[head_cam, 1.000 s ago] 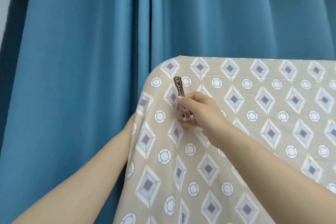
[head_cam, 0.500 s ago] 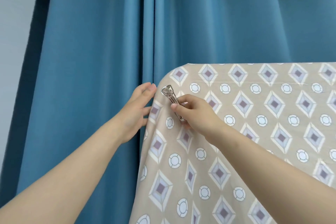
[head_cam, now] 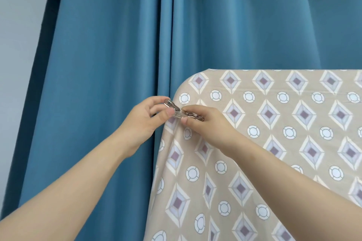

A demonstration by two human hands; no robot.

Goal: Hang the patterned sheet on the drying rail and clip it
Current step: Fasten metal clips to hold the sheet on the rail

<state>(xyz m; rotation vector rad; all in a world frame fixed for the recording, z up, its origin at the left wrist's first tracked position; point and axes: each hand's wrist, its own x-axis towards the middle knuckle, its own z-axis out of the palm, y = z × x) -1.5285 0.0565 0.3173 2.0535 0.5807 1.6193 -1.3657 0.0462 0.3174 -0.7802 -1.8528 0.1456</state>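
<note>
Head view: the patterned sheet [head_cam: 274,143] hangs draped over the rail, which it hides. The metal clip [head_cam: 183,112] lies near-horizontal across the sheet's left edge, just below the rounded corner. The left hand [head_cam: 145,119] pinches its outer end and the right hand [head_cam: 205,123] its inner end, fingers curled.

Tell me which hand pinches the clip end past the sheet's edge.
The left hand: it pinches the metal clip at the end over the blue curtain; the right hand pinches the end over the patterned sheet.

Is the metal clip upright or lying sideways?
The clip lies sideways: left hand pinches its left end, right hand grips its right end, at the edge of the patterned sheet.
</note>
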